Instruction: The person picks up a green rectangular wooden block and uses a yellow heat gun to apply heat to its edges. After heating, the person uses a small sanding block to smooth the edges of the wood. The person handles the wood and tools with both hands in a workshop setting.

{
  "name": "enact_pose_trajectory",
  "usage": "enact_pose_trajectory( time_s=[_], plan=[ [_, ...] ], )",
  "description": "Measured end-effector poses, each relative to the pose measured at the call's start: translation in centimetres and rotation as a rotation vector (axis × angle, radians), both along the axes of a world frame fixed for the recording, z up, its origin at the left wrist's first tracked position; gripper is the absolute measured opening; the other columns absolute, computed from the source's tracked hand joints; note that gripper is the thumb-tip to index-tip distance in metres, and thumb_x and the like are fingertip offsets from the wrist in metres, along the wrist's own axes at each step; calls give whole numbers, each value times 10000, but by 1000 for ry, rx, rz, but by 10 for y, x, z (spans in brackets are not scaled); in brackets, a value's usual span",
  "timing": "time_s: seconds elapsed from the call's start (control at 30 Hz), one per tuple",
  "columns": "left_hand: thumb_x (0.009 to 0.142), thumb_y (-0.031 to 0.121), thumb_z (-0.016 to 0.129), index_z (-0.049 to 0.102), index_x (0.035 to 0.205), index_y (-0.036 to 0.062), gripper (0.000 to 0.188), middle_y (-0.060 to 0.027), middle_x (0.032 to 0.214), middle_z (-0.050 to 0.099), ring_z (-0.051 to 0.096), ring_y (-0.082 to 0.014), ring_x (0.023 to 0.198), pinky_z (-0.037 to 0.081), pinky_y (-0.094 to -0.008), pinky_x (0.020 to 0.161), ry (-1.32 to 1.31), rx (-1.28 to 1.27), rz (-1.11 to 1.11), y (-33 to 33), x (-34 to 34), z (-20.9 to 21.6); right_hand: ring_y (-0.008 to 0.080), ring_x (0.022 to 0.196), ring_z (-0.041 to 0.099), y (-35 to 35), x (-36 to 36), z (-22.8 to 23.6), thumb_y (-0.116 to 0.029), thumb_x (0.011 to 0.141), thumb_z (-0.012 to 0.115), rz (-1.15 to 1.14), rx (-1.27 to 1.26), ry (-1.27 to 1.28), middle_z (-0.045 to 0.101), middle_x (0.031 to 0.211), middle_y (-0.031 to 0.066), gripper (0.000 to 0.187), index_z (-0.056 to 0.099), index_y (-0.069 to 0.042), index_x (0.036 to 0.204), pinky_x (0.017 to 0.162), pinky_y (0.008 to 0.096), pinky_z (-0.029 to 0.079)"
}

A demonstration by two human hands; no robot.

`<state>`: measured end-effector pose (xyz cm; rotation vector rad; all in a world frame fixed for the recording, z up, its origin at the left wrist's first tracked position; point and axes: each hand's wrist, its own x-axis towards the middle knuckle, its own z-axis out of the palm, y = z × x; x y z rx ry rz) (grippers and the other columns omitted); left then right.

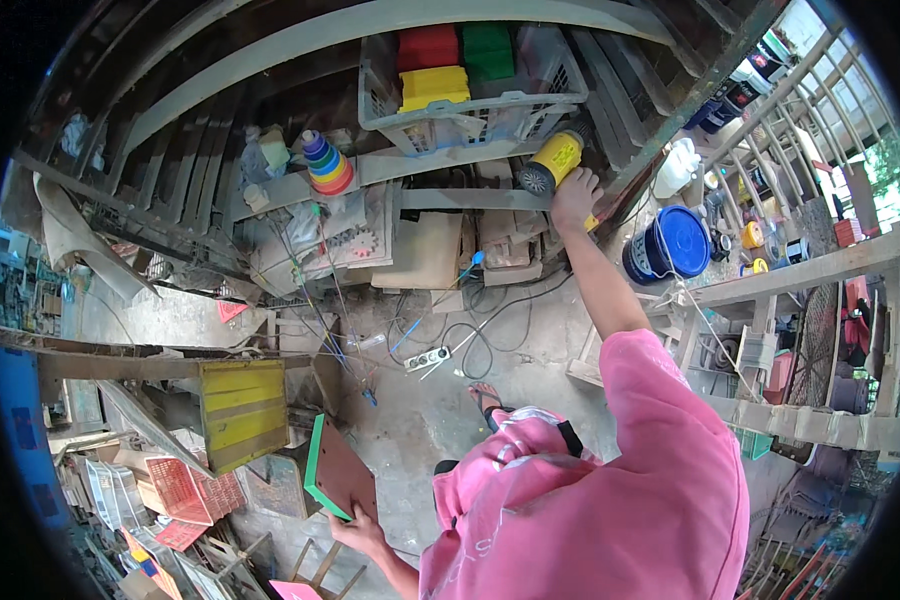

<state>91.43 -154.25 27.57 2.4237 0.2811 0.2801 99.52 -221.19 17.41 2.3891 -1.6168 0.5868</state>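
Note:
My right hand (574, 200) reaches far forward and is closed on a yellow-and-black power tool (558, 160) with a round, grille-like end, beside a slatted wooden rack. A bit of yellow also shows below the hand; the tool's exact kind I cannot make out. Low on the left, my left hand (362, 532) grips the lower edge of a flat brown board (345, 468) with a bright green side. The board is tilted, and its far face is hidden.
Ahead, a grey plastic crate (440, 130) holds red, green and yellow blocks. Left of it stands a rainbow stacking toy (326, 165). A power strip (428, 360) and loose cables lie on the floor. A blue-lidded bucket (682, 242) stands right; a yellow panel (243, 415) is left.

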Motion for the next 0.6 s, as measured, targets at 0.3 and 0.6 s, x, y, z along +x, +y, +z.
enact_pose_trajectory(
  time_s=[0.3, 0.6],
  plan=[
    [777, -21, 747, 636, 1130, -137, 388, -249, 1013, 697, 658, -323, 944, 485, -422, 904, 42, -97, -12, -7, 6, 1, 291, 1121, 506, -24, 15, -6, -104, 857, 583, -5, 24, 25, 557, 1154, 107, 262, 568, -30, 1109, 908, 454, 388],
    [789, -2, 742, 643, 1117, -139, 369, -238, 1014, 705, 652, -301, 910, 485, -425, 885, 96, -6, 2, -16, 6, 6, 260, 1123, 502, -43, 11, -14, -164, 901, 534, 18, -50, 205, 572, 1182, 87, 247, 594, -48, 1112, 914, 438, 377]
  ],
)
